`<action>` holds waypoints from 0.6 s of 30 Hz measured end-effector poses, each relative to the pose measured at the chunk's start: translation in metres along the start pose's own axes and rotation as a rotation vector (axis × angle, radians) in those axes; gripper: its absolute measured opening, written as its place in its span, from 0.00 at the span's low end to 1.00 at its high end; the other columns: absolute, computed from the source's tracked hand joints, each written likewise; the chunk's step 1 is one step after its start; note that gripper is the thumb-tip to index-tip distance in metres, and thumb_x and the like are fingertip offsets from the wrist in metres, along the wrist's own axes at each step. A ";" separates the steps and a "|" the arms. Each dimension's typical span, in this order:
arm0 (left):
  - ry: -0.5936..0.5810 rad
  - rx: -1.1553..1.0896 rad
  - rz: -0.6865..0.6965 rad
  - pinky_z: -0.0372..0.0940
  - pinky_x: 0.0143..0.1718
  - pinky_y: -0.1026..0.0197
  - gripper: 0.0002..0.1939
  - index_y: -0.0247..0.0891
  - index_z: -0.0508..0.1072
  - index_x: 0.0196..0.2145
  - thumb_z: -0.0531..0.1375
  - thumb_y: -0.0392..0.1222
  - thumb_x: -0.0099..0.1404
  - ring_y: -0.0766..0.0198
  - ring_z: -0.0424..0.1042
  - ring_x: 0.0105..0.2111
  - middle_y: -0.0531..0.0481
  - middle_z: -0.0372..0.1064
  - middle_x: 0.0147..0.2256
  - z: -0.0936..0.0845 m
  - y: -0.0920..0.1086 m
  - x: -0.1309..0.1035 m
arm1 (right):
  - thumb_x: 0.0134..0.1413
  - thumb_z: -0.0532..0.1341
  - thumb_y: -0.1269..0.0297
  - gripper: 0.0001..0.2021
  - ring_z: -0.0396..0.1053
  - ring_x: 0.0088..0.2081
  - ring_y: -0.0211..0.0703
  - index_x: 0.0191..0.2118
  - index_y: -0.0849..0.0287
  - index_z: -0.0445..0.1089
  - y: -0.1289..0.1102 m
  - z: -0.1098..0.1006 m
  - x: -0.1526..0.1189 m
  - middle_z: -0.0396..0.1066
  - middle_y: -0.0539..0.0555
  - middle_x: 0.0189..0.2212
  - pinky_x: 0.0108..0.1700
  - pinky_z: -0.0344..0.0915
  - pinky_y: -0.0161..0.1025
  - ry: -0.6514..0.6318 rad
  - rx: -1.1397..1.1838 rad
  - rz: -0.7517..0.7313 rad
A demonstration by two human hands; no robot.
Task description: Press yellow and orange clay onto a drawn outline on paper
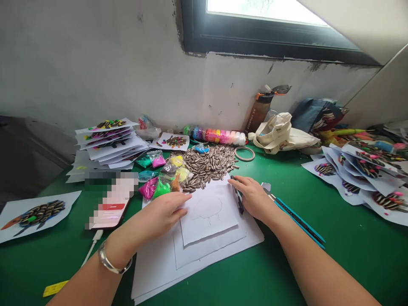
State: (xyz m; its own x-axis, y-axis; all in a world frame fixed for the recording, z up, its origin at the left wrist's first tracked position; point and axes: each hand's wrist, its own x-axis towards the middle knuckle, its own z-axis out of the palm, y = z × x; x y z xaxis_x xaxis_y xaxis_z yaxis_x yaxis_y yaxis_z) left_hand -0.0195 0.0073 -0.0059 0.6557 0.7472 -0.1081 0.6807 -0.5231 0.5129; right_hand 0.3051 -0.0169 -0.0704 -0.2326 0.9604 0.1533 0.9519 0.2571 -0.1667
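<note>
A small white sheet with a faint pencil outline of a rounded animal with short legs [207,212] lies over larger white papers [156,272]. My left hand [165,211] reaches its left edge, fingers stretched out and apart, with fingertips at the paper. On the opposite side, my right hand [253,195] rests at the sheet's right edge with fingers extended. A slim black tool [239,202] runs beneath the right fingers along that edge; its exact kind is unclear, and it does not look gripped. Just beyond the sheet spreads a pile of striped sunflower seeds [210,163].
Bags of coloured clay [162,187] and a phone [116,204] sit left. Stacked seed pictures [111,144] stand behind them; more pictures [366,174] lie right. A tape ring [244,154], blue-black sticks [299,223], a bottle [259,112] and a cloth bag [280,134] are also there.
</note>
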 end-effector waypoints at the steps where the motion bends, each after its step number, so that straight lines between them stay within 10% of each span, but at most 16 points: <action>1: 0.022 0.008 -0.002 0.67 0.54 0.55 0.18 0.44 0.73 0.54 0.52 0.43 0.70 0.54 0.72 0.53 0.48 0.74 0.53 -0.003 0.003 -0.001 | 0.47 0.48 0.86 0.36 0.62 0.59 0.54 0.61 0.55 0.68 0.000 0.000 0.000 0.66 0.60 0.60 0.58 0.63 0.52 -0.001 0.009 -0.001; 18: 0.579 0.181 -0.209 0.69 0.45 0.57 0.19 0.39 0.78 0.42 0.48 0.42 0.71 0.56 0.76 0.41 0.46 0.79 0.41 -0.005 0.008 0.000 | 0.58 0.51 0.71 0.20 0.72 0.50 0.55 0.51 0.59 0.75 -0.002 -0.004 0.006 0.77 0.60 0.47 0.53 0.67 0.50 0.102 0.241 0.097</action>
State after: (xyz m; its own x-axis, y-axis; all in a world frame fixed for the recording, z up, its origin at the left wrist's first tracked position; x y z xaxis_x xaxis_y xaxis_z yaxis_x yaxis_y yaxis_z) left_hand -0.0156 0.0053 0.0029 0.2554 0.9147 0.3133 0.8525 -0.3659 0.3734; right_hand 0.3029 -0.0118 -0.0649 -0.1099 0.9693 0.2201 0.8909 0.1942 -0.4105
